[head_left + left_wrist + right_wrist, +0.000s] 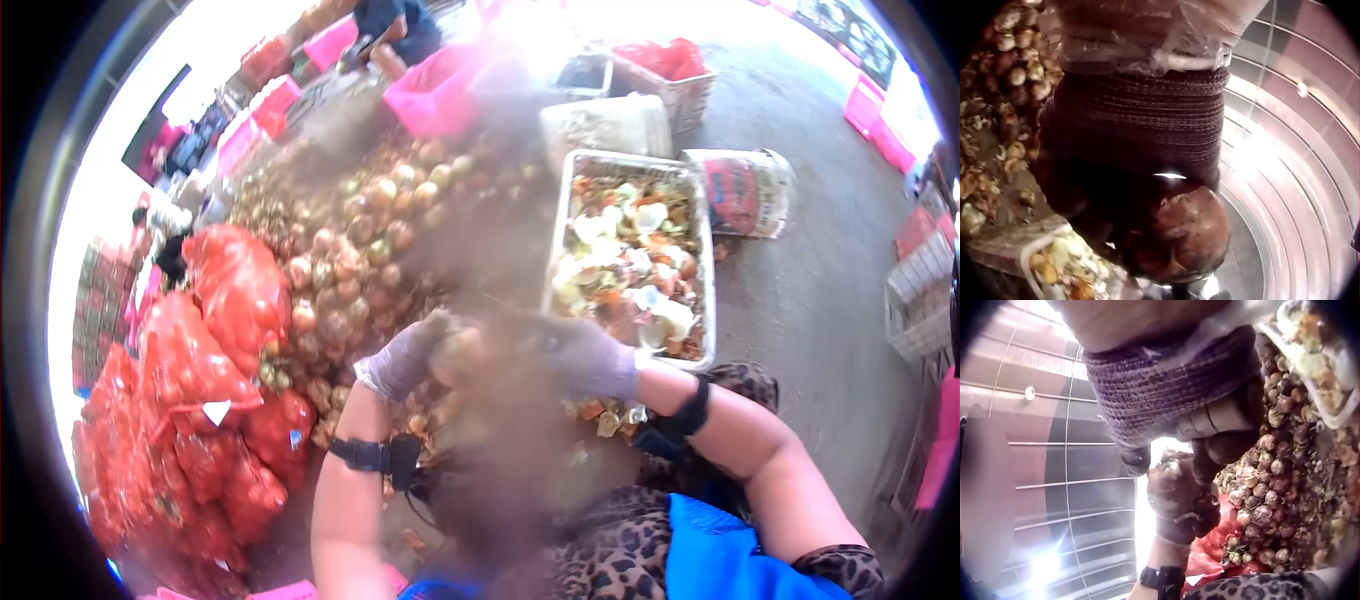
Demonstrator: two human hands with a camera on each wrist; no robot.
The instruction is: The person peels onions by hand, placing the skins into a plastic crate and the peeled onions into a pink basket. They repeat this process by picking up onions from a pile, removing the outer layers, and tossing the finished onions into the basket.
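In the left wrist view my left hand (1116,169), in a purple knit glove with a dark palm, grips a brown-skinned onion (1194,228). The onion (1172,478) shows between both hands in the right wrist view. My right hand (1191,425), also gloved, has its thumb and dark fingertips close at the onion's top; I cannot tell what its fingers hold. From the head, the left hand (405,360) and right hand (590,355) face each other in front of my body, with a smeared blur over the space between them.
A large heap of onions (370,230) spreads ahead. Full red mesh sacks (200,400) stand at left. Right of the heap sits a white crate (710,290) of peelings and pale onion pieces, with a tipped bucket (750,195) behind it. A seated person (400,30) works beyond a pink crate (430,95).
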